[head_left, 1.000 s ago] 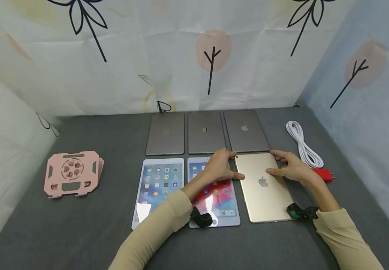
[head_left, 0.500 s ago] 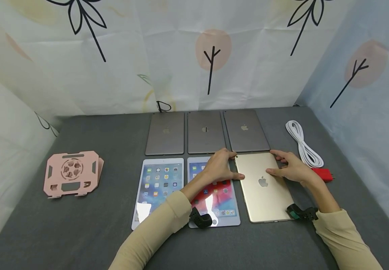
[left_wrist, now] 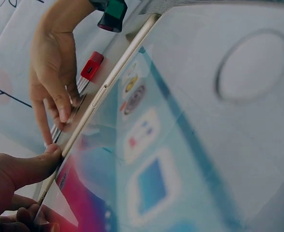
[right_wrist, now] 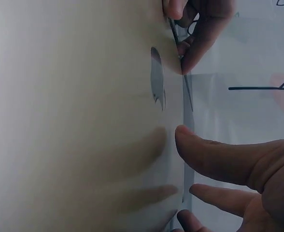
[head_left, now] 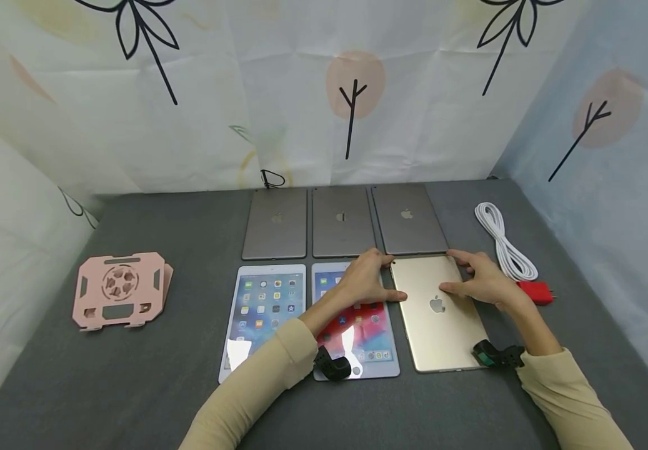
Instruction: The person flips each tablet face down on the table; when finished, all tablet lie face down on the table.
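A gold tablet (head_left: pixel 438 331) lies back side up on the grey table, its apple logo showing. My left hand (head_left: pixel 365 278) is at its upper left corner, thumb along the left edge and fingertips by the top edge. In the left wrist view that thumb (left_wrist: pixel 48 159) touches the tablet's rim. At the upper right corner is my right hand (head_left: pixel 483 278), with its index fingertip by the corner. Its thumb (right_wrist: pixel 209 154) is extended over the gold back; whether it touches is unclear. Under my left wrist lies a white tablet (head_left: pixel 365 337) with a lit red and blue screen.
Another lit white tablet (head_left: pixel 270 294) lies further left. Behind stand three grey tablets in a row, including the left one (head_left: pixel 275 231), middle one (head_left: pixel 343 234) and right one (head_left: pixel 413 228). A coiled white cable (head_left: pixel 503 244), red plug (head_left: pixel 537 292) and pink stand (head_left: pixel 118 290) flank them.
My right hand has shifted very slightly left at the gold tablet's corner. The left hand and the tablets look the same as before.
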